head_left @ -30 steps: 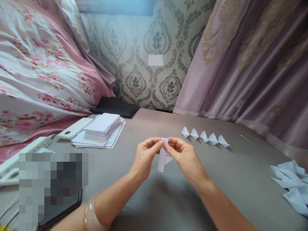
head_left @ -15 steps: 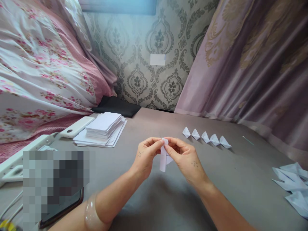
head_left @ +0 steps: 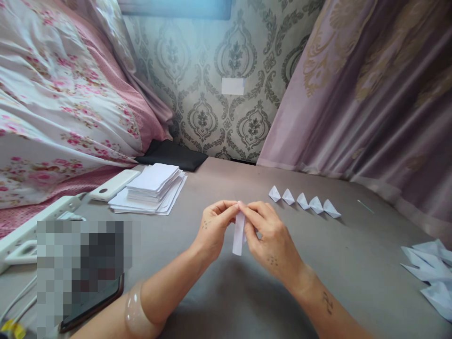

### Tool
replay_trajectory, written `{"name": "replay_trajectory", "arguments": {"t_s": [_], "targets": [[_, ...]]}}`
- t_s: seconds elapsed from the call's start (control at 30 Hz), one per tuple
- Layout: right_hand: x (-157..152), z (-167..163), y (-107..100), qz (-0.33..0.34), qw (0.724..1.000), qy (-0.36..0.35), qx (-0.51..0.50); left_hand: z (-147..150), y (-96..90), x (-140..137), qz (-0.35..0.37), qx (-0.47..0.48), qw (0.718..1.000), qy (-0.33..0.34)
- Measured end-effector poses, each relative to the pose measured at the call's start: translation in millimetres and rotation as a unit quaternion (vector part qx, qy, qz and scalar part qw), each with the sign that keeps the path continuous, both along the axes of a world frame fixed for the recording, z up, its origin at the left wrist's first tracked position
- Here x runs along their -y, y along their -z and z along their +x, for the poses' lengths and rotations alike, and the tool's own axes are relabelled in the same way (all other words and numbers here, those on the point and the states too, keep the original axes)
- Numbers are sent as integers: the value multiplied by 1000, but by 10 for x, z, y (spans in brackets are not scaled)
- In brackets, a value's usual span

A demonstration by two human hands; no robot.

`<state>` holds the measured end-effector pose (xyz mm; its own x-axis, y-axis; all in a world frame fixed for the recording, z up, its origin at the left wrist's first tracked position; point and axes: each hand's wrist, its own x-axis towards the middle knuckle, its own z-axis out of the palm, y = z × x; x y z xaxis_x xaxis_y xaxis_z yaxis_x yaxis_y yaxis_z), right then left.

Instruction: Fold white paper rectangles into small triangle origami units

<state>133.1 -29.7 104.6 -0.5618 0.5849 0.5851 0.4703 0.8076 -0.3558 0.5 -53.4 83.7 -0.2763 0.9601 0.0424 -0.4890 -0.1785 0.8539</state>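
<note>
A small folded piece of white paper (head_left: 239,234) hangs between my hands above the middle of the table. My left hand (head_left: 215,227) pinches its upper left edge between thumb and fingers. Fingers of my right hand (head_left: 267,230) are closed on the top edge and right side, with the fingertips of both hands meeting at the top. Part of the paper is hidden behind the right fingers. Beyond the right hand, several small folded paper boats (head_left: 302,201) stand in a row.
At the back left lies a stack of white paper (head_left: 152,186), beside a white power bank (head_left: 115,184) and a black folder (head_left: 173,154). A power strip (head_left: 42,228) and a phone (head_left: 95,306) are at left. More folded paper (head_left: 429,263) lies at the right edge, near a thin stick (head_left: 365,206).
My right hand has turned over the paper, its fingers now reaching to the top edge. The flap that showed at the right is now mostly covered.
</note>
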Motion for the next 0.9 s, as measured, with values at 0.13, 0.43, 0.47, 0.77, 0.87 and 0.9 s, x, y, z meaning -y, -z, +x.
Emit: {"name": "replay_trajectory", "arguments": {"t_s": [0.13,0.43,0.47,0.77,0.87,0.9], "targets": [[8,23,0,54,995,21,79,-26,29,-31,6,28,999,35],[-115,100,-155,-306,940,-46,-148,-35,7,-66,-22,71,993,95],[-125,96,-164,-362,913,-37,-186,-28,-1,-59,-21,67,993,93],[-146,9,-35,-465,853,-43,-234,7,43,-30,-21,46,998,43],[-186,26,-17,-486,842,-55,-229,2,53,-33,-25,60,995,69],[-200,32,-14,-491,840,-52,-227,-1,53,-35,-26,57,995,77]]}}
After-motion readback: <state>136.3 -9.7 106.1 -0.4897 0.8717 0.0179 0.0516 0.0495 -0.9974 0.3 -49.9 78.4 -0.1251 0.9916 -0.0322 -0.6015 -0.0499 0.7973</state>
